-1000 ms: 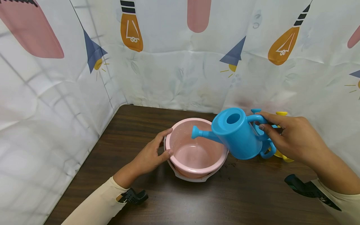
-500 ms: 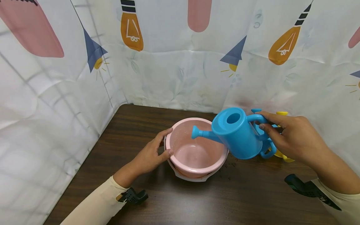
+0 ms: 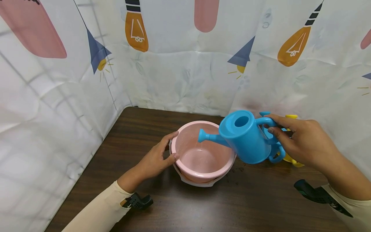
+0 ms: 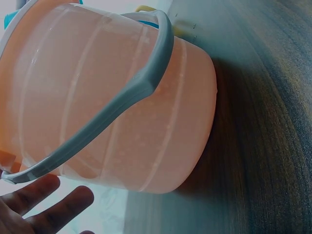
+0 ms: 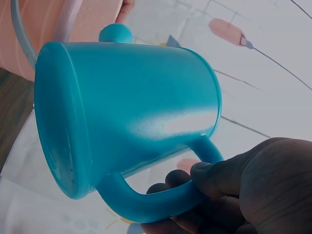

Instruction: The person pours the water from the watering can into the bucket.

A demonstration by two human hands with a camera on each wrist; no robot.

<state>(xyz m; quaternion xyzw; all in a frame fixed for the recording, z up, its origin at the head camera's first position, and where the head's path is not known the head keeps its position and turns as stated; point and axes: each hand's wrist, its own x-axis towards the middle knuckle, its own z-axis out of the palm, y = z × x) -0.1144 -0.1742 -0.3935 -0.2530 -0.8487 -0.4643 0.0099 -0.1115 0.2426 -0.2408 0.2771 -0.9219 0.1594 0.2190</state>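
Observation:
A blue toy watering can [image 3: 246, 138] is tilted left, its spout [image 3: 207, 137] over the mouth of a pink bucket [image 3: 203, 170]. My right hand [image 3: 307, 140] grips the can's handle, thumb on top and fingers curled beneath, clear in the right wrist view. My left hand [image 3: 153, 159] holds the bucket's left rim with thumb and index fingertip; two other fingers [image 4: 63, 207] extend past the wall in the left wrist view. Droplets dot the bucket's inner wall, with a faint bright mark below the spout. A grey handle [image 4: 117, 105] hangs down the bucket's side.
Behind the raised can stand another blue watering can [image 3: 277, 153] and a yellow one [image 3: 295, 162], both partly hidden. Water drops [image 3: 239, 170] lie on the dark wooden table [image 3: 139, 138] right of the bucket. Printed curtains [image 3: 185, 80] enclose the back and left.
Both hands, the watering can and the bucket keep nearly the same places. The whole head view has shifted very slightly.

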